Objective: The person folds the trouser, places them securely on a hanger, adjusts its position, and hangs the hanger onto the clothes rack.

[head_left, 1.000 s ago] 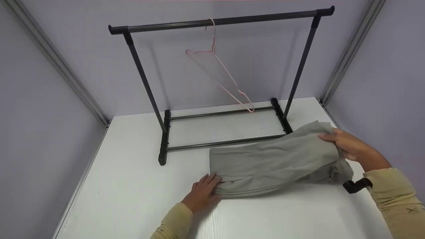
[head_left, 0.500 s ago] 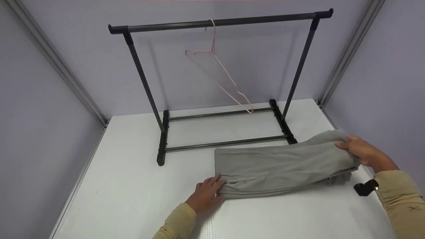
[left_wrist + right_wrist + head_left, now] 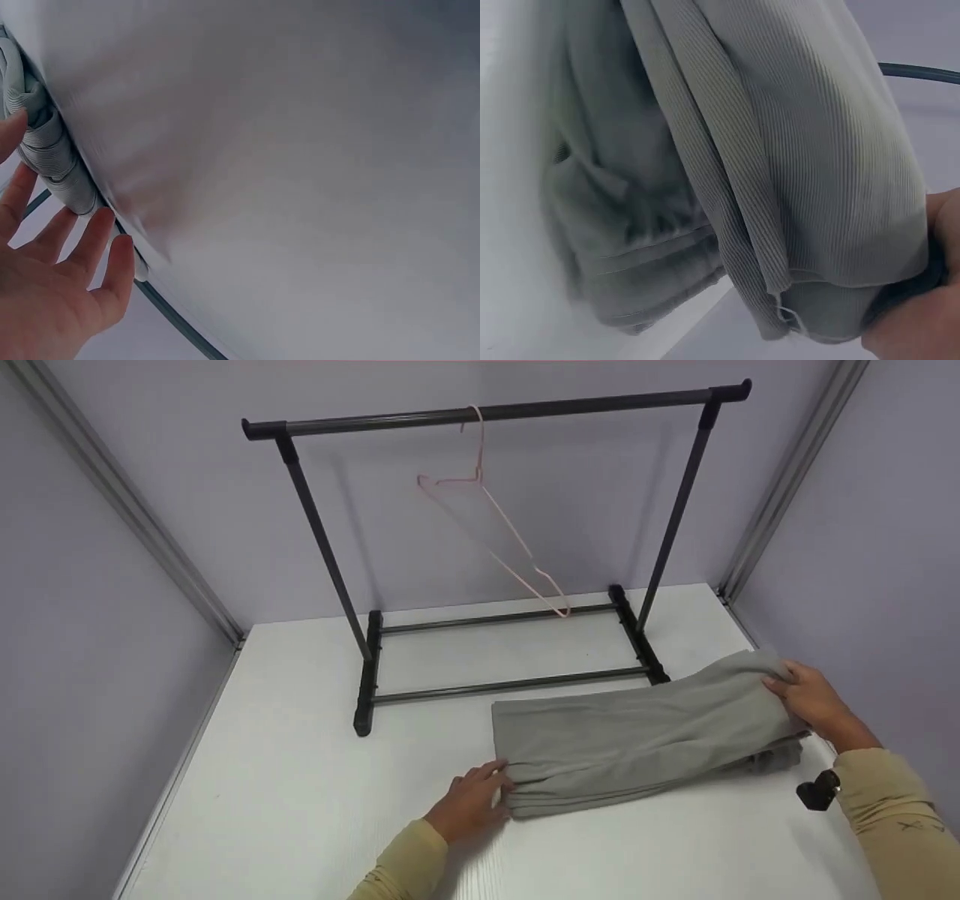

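Grey trousers of finely ribbed cloth lie folded into a long strip on the white table, their right end raised. My right hand grips that raised end, thumb on top; in the right wrist view the cloth layers hang from the hand, a loose thread at an edge. A stitched, gathered band sits below them. At the folded left end, my left hand touches the cloth with its fingertips. The left wrist view shows that hand with spread, slightly bent fingers beside the rolled fold.
Behind the trousers stands a black garment rack, its base close to the cloth's far edge. One pink hanger hangs from its bar. Pale walls enclose the white table at the back and sides.
The right hand has moved right with the raised end, then slightly back left. The left end of the trousers has shifted a little right and nearer, the left hand following.
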{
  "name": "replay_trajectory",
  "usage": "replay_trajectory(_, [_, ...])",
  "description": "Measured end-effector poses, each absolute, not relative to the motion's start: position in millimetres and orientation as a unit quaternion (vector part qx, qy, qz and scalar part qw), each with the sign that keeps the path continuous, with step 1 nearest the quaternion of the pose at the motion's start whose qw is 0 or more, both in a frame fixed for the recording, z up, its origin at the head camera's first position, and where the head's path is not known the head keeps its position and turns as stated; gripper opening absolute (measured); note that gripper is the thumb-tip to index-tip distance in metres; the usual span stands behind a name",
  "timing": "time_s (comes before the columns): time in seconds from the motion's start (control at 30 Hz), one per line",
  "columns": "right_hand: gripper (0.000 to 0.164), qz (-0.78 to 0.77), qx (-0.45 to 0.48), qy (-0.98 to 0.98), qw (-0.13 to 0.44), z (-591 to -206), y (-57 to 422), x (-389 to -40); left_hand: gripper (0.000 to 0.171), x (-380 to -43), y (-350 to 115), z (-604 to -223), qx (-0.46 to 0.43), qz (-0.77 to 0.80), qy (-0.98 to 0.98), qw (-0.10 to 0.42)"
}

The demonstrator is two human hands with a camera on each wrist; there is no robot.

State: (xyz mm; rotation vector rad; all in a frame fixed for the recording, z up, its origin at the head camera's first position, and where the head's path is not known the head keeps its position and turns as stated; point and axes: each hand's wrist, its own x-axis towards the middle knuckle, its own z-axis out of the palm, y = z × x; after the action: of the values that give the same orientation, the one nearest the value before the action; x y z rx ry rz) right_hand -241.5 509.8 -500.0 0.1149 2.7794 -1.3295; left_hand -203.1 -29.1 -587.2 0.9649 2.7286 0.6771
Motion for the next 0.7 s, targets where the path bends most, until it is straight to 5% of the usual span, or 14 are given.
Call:
replay_trajectory(0.4, [0.044,-0.31,0.082,0.947,-0.033,-551.6,517.2,-231.6,0.031,-198.1,-21.0,-588.3,0.316,0.201,0.925,0.059])
replay_trajectory(0.7, [0.052,-0.337,0.141,0.931,-0.006,-524.8,508.0,-232.0,0.018,-201.2,-20.1,-584.6,0.294,0.193,0.935,0.044])
